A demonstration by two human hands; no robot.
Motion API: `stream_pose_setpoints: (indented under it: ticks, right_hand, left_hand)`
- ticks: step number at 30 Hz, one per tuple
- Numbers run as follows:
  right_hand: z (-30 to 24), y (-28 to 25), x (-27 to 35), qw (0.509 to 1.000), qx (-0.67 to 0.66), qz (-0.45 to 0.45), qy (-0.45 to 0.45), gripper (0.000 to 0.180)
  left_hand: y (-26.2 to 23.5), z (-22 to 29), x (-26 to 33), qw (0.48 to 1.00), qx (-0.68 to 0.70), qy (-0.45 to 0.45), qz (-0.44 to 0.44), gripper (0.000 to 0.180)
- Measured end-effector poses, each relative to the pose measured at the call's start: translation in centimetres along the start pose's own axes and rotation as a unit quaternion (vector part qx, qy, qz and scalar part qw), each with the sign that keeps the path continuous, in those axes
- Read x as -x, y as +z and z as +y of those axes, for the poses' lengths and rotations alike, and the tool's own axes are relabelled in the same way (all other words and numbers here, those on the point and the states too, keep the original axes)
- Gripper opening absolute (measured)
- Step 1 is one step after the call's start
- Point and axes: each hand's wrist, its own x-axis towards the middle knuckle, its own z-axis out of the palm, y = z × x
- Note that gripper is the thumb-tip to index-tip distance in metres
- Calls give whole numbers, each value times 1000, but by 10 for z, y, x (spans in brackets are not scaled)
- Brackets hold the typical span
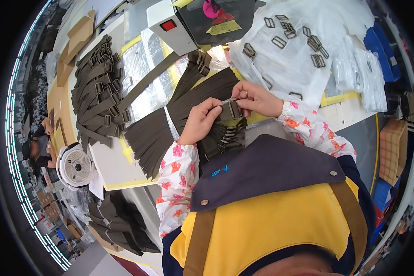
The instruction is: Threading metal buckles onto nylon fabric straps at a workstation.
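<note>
Above the table's near edge, my left hand (200,120) pinches the end of a dark olive webbing strap (225,113). My right hand (258,98) has its thumb and fingertips closed on the rectangular metal slide buckle (235,109) at that strap end. Exactly how the webbing runs through the buckle is too small to tell. Under my left hand lies a thick fan of flat dark straps (145,133), tied round with a pale band (171,122). Several metal buckles (230,137) on straps sit just below my hands.
Straps with buckles (96,92) are heaped at the left. Loose slide buckles (278,42) lie on a white plastic sheet (295,64) at the right. A grey-and-white machine (170,27) stands at the back. A white fan (77,166) is beside the table, with another person (43,154) beyond.
</note>
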Motion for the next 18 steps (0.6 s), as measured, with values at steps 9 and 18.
stream_pose_setpoints:
  ticks: [9,18]
  right_hand:
    - [13,28,-20,987,-108,59,104,13]
    - [33,22,-25,993,82,82,-6,10]
  left_hand:
    - [7,7,0,996,43,7,82,11]
    - [9,24,5,924,-316,203,77,11]
